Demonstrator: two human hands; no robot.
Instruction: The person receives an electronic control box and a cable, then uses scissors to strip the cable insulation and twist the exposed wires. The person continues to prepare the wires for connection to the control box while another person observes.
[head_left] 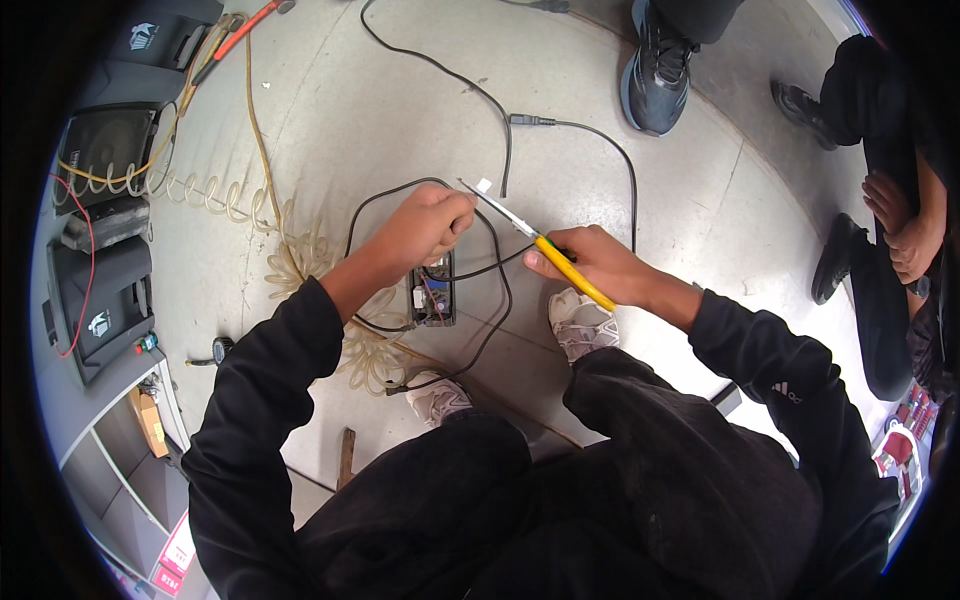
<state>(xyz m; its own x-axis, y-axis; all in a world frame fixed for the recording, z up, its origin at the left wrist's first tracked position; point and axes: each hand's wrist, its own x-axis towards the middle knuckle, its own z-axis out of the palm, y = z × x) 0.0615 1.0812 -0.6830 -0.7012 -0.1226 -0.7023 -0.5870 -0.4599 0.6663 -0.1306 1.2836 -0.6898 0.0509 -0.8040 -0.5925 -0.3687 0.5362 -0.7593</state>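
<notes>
In my right hand (600,262) is a long tool (575,272) with a yellow handle and a slim silver shaft, pointing up and left. Its exact kind is unclear. Close to its tip shows a small white piece (483,186). My left hand (430,222) is closed beside that tip; whatever its curled fingers hold is hidden. A black cable (485,270) reaches the fingers of my right hand. On the floor below my hands lies an open electronic unit (432,296) with a dark case and exposed circuit parts, partly covered by my left hand.
Black cable (440,60) loops over the floor, with a plug connector (530,120) at its far part. Coiled clear hose (295,255) lies to the left. Dark cases (95,300) line the left side. Another person's shoe (660,75) stands ahead; someone's hands (915,245) show at right.
</notes>
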